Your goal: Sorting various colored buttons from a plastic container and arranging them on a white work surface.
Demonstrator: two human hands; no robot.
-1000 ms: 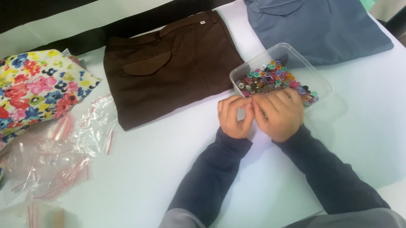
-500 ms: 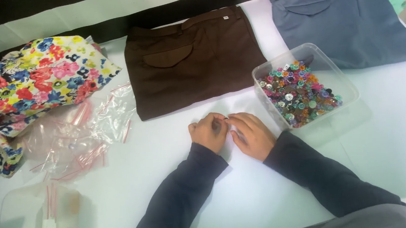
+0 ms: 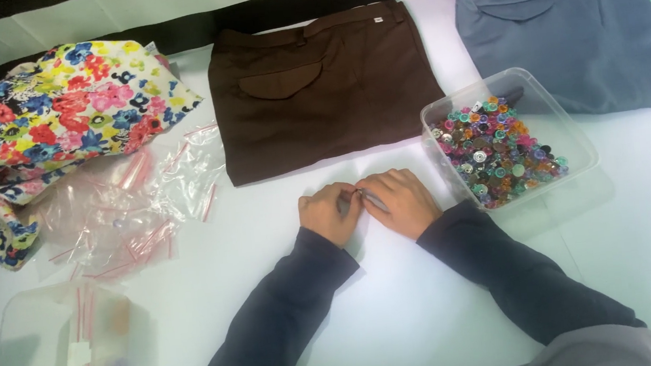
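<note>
Head view: you look down on a white table point(image 3: 402, 319) with both your hands meeting in the middle of it.
Hard to see: your fingertips pinch something small and thin between the two hands; it is too small to tell what it is.
Left hand point(image 3: 331, 213): curled, fingers narrow, tips pressed against those of your other hand.
Right hand point(image 3: 400, 201): curled the same way, fingertips closed on the small thing, knuckles up.
Sleeves: dark, running from the bottom edge up to both wrists; your body is cut off below.
Clear tub point(image 3: 569, 136): just to the right of your right hand, open, holding many small coloured buttons point(image 3: 497, 150).
Brown trousers point(image 3: 324, 84): folded flat, just beyond your hands, pocket flap up.
Blue-grey trousers point(image 3: 573, 24): folded, beyond the tub, cut off at the top edge.
Floral cloth point(image 3: 56, 113): bunched at the far left, bright flowers on white.
Small plastic bags point(image 3: 133, 205): clear with red seal strips, loose heap below the floral cloth, well apart from your hands.
Clear lid or tray point(image 3: 47, 353): bottom left, blurred; what lies in it you cannot make out.
</note>
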